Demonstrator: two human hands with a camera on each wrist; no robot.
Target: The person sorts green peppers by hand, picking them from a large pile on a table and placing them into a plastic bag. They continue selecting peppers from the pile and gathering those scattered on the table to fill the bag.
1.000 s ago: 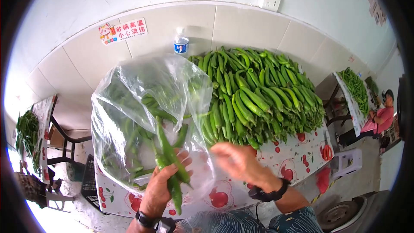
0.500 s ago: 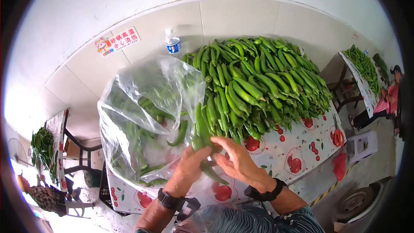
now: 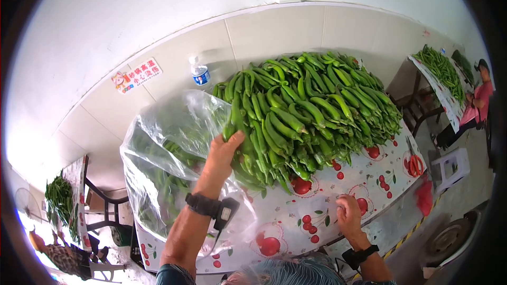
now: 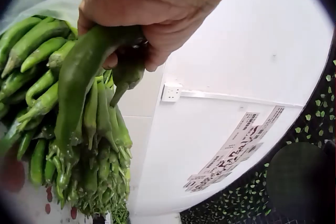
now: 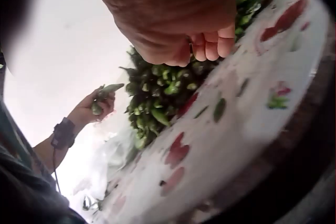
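My left hand (image 3: 224,153) grips green peppers at the left end of a big pile (image 3: 311,111). In the left wrist view, a long curved pepper (image 4: 79,82) hangs from that hand, a shorter pepper (image 4: 126,71) beside it under the fingers. The heaped peppers lie side by side, many with stems toward the table's front. A clear plastic bag (image 3: 158,126) with more peppers inside sits left of the pile, partly behind my left forearm. My right hand (image 3: 348,215) hovers over the table's front right, fingers loosely curled and holding nothing.
The table (image 3: 296,208) has a white cloth printed with cherries. A water bottle (image 3: 199,71) stands by the wall, and red-handled scissors (image 3: 415,165) lie at the right end. Side tables hold more greens (image 3: 438,71); a person in pink (image 3: 479,100) is at the right one.
Both hands were together around the peppers in front of the bag. My left hand has carried them up to the pile's left end, and my right hand has let go and moved right.
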